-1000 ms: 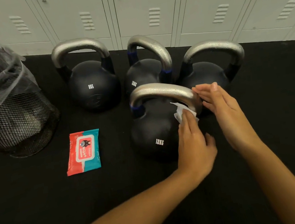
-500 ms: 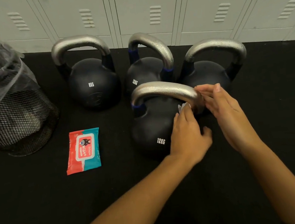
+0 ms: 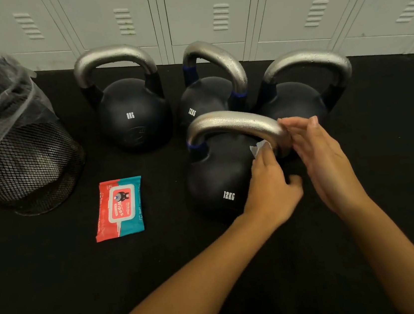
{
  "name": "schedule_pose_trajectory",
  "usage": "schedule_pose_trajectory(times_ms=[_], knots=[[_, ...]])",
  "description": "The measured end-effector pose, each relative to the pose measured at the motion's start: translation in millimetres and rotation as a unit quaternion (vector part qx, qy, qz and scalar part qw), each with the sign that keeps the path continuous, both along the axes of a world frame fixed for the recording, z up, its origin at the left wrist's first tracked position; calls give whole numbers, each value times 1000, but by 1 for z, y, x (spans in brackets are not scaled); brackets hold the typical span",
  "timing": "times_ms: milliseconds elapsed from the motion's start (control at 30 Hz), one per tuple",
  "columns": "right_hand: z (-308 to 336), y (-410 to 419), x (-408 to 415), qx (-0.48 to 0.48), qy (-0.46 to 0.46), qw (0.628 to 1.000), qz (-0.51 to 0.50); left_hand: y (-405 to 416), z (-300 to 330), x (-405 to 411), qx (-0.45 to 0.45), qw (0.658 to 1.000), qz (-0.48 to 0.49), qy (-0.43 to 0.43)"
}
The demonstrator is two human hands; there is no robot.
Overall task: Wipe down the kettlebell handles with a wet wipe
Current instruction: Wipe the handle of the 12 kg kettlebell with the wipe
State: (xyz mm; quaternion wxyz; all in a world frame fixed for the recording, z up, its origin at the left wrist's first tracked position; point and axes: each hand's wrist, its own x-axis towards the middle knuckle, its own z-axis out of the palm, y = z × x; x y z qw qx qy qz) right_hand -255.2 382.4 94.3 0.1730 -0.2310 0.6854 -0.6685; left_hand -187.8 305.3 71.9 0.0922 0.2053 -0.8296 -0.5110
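Room: grey lockers [image 3: 209, 13] run along the back wall, and you work on a black floor mat [image 3: 61, 292] in front of them.
Bin: mesh bin [image 3: 18, 159] with a clear liner sits at far left, well apart from your hands.
Kettlebells: four stand on the mat; the 8KG bell [image 3: 134, 113] is at left, a 12KG one [image 3: 205, 97] behind centre, a third [image 3: 295, 96] at right, and the front bell [image 3: 219, 178] nearest you.
Handle: your work is on the front handle [image 3: 233, 123], at its right bend.
Pack: wipes pack [image 3: 118, 208] lies flat on the mat, just left of the front bell.
Right hand: your right hand [image 3: 323, 158] rests with nearly straight fingers against the handle's right end, steadying it.
Left hand: your left hand [image 3: 269, 185] pinches the wipe against the inner side of that bend.
Wipe: only a small white corner of the wipe [image 3: 258, 148] shows above your fingers.
Progress: my judgement is that you are partway through this one handle; whether the other three are done cannot be told.
Change: since a second ago the wipe has bunched smaller under your left fingers, which have slid further into the bend; your right hand has barely moved.
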Motion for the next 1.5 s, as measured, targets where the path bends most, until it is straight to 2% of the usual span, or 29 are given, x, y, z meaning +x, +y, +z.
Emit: schedule_pose_trajectory(times_ms=[100, 233, 400, 667, 867, 1067, 1200, 1300, 1400, 1500], knots=[[-2, 1, -1, 1, 5, 1000, 1, 19, -7, 11, 37, 999, -11, -14], [-3, 0, 0, -3, 6, 1000, -4, 14, -5, 10, 34, 999, -19, -12], [-2, 0, 2, -8, 0, 1000, -8, -11, 0, -3, 11, 1000, -13, 0], [-1, -1, 3, -7, 1, 1000, -7, -1, -6, 4, -27, 999, -20, 20], [-2, -1, 4, -6, 3, 1000, -11, -17, -1, -1, -25, 999, -19, 23], [-2, -1, 4, -2, 7, 1000, -9, -13, -9, 4, -74, 993, 43, 75], [-3, -1, 5, 1, 6, 1000, -13, -15, -2, 7, -105, 990, 75, 51], [-3, -1, 4, 4, 7, 1000, -16, -21, 3, 17, -104, 994, 34, 7], [-1, 1, 3, 1, 15, 1000, -24, -30, 15, 27, -82, 994, -68, -14], [5, 7, 7, 18, 82, 995, -47, -44, 39, 33, -63, 983, -175, -3]])
